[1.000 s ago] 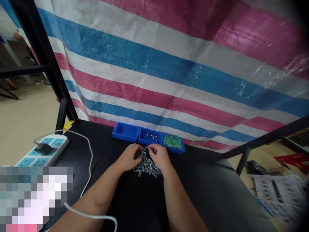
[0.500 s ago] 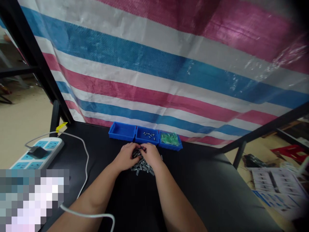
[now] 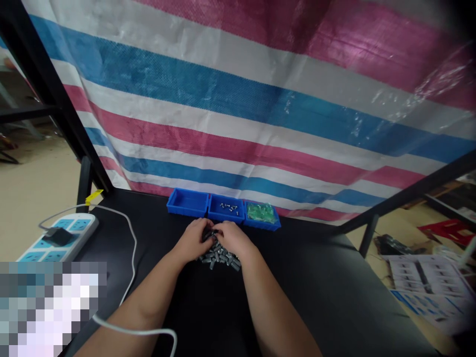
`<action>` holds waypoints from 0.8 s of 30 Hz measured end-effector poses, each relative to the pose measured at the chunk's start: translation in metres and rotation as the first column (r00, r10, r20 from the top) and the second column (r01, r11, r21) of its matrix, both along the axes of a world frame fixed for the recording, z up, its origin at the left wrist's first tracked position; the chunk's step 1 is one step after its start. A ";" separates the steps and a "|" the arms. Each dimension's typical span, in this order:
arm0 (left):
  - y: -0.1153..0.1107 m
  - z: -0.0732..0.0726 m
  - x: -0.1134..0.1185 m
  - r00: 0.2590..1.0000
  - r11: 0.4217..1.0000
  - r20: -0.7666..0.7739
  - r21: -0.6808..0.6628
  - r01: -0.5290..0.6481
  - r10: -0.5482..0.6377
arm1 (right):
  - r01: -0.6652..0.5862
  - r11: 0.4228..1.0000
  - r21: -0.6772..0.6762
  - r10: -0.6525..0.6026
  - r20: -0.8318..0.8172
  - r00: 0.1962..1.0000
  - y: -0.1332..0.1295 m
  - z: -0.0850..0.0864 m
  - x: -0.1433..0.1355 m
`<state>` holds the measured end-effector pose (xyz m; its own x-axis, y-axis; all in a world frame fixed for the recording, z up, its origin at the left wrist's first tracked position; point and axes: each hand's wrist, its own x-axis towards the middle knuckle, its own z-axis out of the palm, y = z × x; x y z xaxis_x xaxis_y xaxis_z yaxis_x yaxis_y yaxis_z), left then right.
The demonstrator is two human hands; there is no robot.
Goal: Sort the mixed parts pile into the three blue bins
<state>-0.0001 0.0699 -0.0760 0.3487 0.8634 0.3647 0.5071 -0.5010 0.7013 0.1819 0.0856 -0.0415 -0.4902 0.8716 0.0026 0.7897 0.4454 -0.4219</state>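
A heap of small grey metal pieces (image 3: 220, 257) lies on the black table, several of them cylinder-shaped. Over the heap's far side, my left hand (image 3: 194, 239) curls its fingers inward. My right hand (image 3: 232, 236) meets it from the other side, fingertips bent down and close to the left ones. Both hands are closed around something small at the fingertips, which I cannot make out. Just beyond them stand a bare blue bin (image 3: 189, 201), a blue bin with several small screws (image 3: 228, 207), and a third holding green bagged parts (image 3: 261, 212).
A white power strip (image 3: 80, 233) with a black plug (image 3: 58, 237) sits at the left. Its white cable (image 3: 134, 243) runs over the table near my left forearm. Striped sheeting (image 3: 238, 109) rises behind the bins. Printed sheets (image 3: 427, 277) lie beyond the right edge.
My hands stay together over the heap, with the fingers shifting slightly. The right hand has turned a little, its wrist moving right. The bins have not moved.
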 end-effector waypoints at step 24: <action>0.003 -0.002 -0.002 0.999 0.998 -0.031 -0.052 -0.027 0.025 | 0.060 0.935 -0.350 -0.201 -0.384 0.901 0.015 -0.004 0.020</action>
<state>-0.0018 0.0724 -0.0784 0.3361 0.8898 0.3087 0.5406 -0.4507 0.7104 0.2017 0.1006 -0.0451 -0.3884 0.9143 -0.1146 0.5575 0.1342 -0.8192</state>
